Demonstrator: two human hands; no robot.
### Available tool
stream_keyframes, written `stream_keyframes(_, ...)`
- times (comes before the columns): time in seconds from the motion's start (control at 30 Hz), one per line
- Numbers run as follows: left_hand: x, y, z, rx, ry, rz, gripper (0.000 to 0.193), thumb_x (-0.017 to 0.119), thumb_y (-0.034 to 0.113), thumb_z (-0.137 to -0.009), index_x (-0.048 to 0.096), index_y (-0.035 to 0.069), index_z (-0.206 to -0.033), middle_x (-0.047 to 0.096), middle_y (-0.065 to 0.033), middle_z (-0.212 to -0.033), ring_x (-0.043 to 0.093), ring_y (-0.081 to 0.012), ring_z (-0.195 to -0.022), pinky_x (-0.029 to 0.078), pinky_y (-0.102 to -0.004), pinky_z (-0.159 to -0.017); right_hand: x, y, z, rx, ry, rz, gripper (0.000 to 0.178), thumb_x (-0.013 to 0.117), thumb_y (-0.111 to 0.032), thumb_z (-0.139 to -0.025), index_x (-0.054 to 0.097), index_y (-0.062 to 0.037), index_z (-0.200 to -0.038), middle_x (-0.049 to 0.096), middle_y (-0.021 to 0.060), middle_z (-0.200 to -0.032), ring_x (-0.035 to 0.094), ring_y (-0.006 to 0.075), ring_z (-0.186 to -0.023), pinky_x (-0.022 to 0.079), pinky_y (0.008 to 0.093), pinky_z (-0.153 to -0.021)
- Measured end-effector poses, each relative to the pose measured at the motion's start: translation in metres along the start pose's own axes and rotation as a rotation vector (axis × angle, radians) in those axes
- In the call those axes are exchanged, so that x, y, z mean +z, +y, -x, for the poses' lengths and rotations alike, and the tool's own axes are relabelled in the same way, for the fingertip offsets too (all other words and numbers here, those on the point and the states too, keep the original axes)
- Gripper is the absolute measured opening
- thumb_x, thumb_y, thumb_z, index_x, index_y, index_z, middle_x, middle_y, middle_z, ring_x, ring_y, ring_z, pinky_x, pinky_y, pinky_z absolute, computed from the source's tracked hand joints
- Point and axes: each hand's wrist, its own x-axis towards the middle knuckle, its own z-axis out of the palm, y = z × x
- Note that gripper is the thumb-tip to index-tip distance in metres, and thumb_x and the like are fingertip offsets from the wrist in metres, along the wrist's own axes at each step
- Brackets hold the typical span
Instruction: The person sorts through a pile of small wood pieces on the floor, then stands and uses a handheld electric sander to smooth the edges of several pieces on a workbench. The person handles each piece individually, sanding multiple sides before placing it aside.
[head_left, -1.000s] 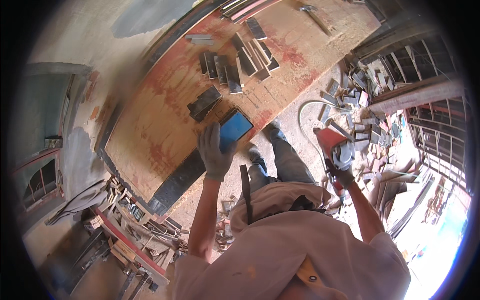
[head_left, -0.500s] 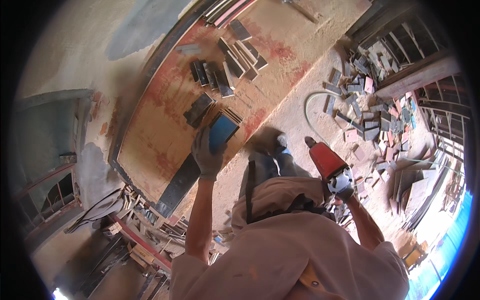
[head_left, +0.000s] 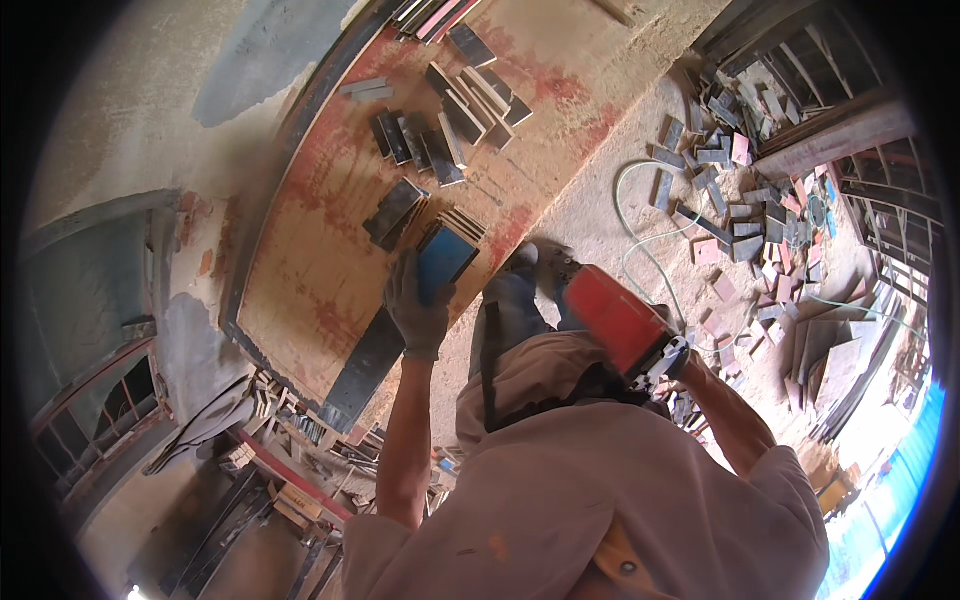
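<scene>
My gloved left hand [head_left: 418, 312] grips the near edge of a small blue-faced board [head_left: 444, 256], which rests against a few thin wooden pieces [head_left: 464, 225] on the worktable [head_left: 310, 270]. Its fingers lie along the board's left side. In my gloved right hand [head_left: 676, 362] is a red hand-held tool [head_left: 618, 318] with a black-and-white checkered end. The tool hangs in front of my waist, apart from the table, and its exact kind is not clear. Beside the blue board lies a stack of dark-faced boards [head_left: 395, 213].
Farther along the table lie several dark board offcuts [head_left: 470, 105]. A dark strip [head_left: 364, 368] lies along its near end. On the floor to the right are a pale hose [head_left: 622, 200] and a heap of offcuts [head_left: 745, 225]. Larger panels [head_left: 825, 365] lean beyond.
My right hand has brought the red tool leftward, closer to my body and the table, and tilted it. The left hand stays on the blue-faced board.
</scene>
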Motion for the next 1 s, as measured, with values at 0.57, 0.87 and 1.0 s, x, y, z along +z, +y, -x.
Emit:
stream_keyframes(0.57,-0.002,0.003,-0.002,-0.049,-0.037,0.016,0.081,0.083,0.029,-0.072,0.053,0.005,-0.144,0.055,-0.0195,-0.145,0.048,-0.0397,-0.137,0.034,-0.0511,-0.114,0.027,-0.109,-0.095,-0.305,-0.234,-0.318,0.063,0.074,-0.024,-0.082,0.057,0.0013,-0.137,0.067,0.0187,-0.125,0.065,0.0277,-0.113,0.05,0.0383,-0.099)
stream_keyframes(0.87,-0.005,0.007,-0.002,-0.064,-0.009,-0.019,0.079,0.083,0.026,-0.071,0.055,0.006,-0.143,0.057,-0.0192,-0.143,0.05,-0.0402,-0.135,0.037,-0.0502,-0.113,0.029,-0.133,-0.109,-0.279,-0.276,-0.355,0.062,0.074,-0.023,-0.083,0.056,0.0007,-0.138,0.066,0.0189,-0.127,0.065,0.0273,-0.113,0.051,0.0373,-0.099)
stream_keyframes(1.0,0.0,0.005,-0.001,-0.05,0.006,-0.03,0.073,0.075,0.043,-0.081,0.057,0.004,-0.14,0.058,-0.0206,-0.141,0.05,-0.041,-0.135,0.035,-0.0528,-0.114,0.033,-0.126,-0.108,-0.206,-0.287,-0.423,0.062,0.074,-0.023,-0.084,0.057,0.0003,-0.138,0.067,0.0192,-0.125,0.066,0.0286,-0.112,0.051,0.0373,-0.098)
